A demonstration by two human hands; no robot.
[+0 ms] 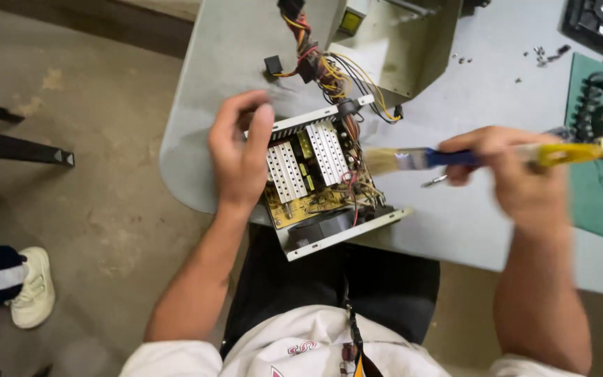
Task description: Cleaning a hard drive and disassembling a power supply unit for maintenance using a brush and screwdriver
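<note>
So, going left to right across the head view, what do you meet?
White shoe → left hand → opened power supply → brush bristles → right hand → green mat.

A worn concrete floor (99,202), stained and scuffed, is seen across the left half of the frame. A pale grey table (455,209) with a rounded corner fills the upper right. Dark furniture legs (15,146) are seen at the left edge. Even, soft light is cast throughout.
</note>
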